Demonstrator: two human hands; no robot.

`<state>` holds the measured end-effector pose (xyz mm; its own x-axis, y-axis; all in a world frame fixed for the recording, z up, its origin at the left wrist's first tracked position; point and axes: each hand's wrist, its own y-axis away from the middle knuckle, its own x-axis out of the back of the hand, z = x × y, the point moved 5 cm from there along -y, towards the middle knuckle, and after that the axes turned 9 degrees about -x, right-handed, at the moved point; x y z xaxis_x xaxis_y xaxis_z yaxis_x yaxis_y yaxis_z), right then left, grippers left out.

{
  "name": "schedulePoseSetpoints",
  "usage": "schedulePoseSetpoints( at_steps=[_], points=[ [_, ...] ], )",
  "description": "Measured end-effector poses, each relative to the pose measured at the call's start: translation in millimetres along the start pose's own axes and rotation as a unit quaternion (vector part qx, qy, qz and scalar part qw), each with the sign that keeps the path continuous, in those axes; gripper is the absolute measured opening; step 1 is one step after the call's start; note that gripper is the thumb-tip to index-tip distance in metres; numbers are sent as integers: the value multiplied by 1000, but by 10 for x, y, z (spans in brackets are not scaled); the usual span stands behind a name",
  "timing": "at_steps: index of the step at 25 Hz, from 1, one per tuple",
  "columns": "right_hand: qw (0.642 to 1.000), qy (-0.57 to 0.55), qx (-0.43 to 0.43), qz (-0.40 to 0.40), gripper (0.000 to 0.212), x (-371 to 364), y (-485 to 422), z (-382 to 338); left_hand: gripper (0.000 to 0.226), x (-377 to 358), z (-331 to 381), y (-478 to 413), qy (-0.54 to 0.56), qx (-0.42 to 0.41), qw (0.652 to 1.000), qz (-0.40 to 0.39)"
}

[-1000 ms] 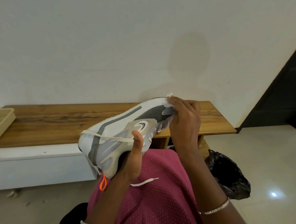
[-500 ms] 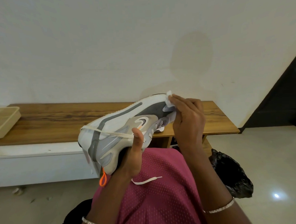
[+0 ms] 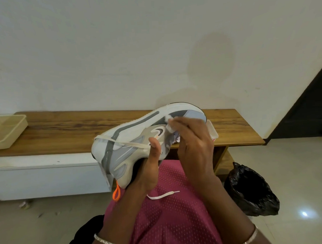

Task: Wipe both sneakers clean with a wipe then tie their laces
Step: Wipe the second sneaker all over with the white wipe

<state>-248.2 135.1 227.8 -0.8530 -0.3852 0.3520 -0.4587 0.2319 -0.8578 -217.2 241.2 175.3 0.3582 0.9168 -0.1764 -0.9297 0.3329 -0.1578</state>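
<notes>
- Head view: sneaker (image 3: 124,152), white and grey, is held in the air over the person's lap, in front of the tabletop (image 3: 65,128). It is tilted, with the toe up and to the right, the heel down and to the left, and the sole turned up toward the wall.
- Left hand (image 3: 145,173) grips the sneaker from below near its opening. The thumb lies flat on the side panel; the fingers are hidden behind the shoe.
- Right hand (image 3: 193,139) pinches a small white wipe (image 3: 168,119) in curled fingertips and presses it on the grey side panel near the toe.
- The hands are apart, one at each end of the sneaker.
- Markings: dark swoosh-shaped logo (image 3: 157,132) on the side panel, just left of the wipe. No lettering is readable on the shoe.
- Lace (image 3: 120,141), cream, crosses the heel end and runs under the left thumb. A loose lace end (image 3: 162,194) lies on the pink mesh garment (image 3: 169,222).
- Orange pull loop (image 3: 116,193) hangs from the heel.
- White container (image 3: 212,131) stands on the tabletop behind the right hand. It carries a red mark that is too small to read.
- Beige tray (image 3: 7,131) sits at the left end of the tabletop.
- Black bag (image 3: 250,193) stands on the floor at the right.
- There is a thin bracelet (image 3: 111,243) on each wrist.
</notes>
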Motion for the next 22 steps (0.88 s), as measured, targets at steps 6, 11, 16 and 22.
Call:
schedulePoseSetpoints(
  at_steps=[6, 11, 16, 22],
  points=[
    [994, -86, -9, -64, 16, -4, 191, -103, 118, 2, 43, 2, 56, -9, 998, 5],
    [998, -33, 41, -39, 36, 9, 79, -60, 125, 18, -8, 14, 20, -18, 1000, 12],
    [998, -38, -1, -50, 25, -20, 5, 33, 124, 14, 24, -5, -8, -38, 999, 1],
    [992, -22, 27, -123, 30, -89, 18, -55, 117, 54, -35, -20, -50, -25, 998, -21]
  ],
)
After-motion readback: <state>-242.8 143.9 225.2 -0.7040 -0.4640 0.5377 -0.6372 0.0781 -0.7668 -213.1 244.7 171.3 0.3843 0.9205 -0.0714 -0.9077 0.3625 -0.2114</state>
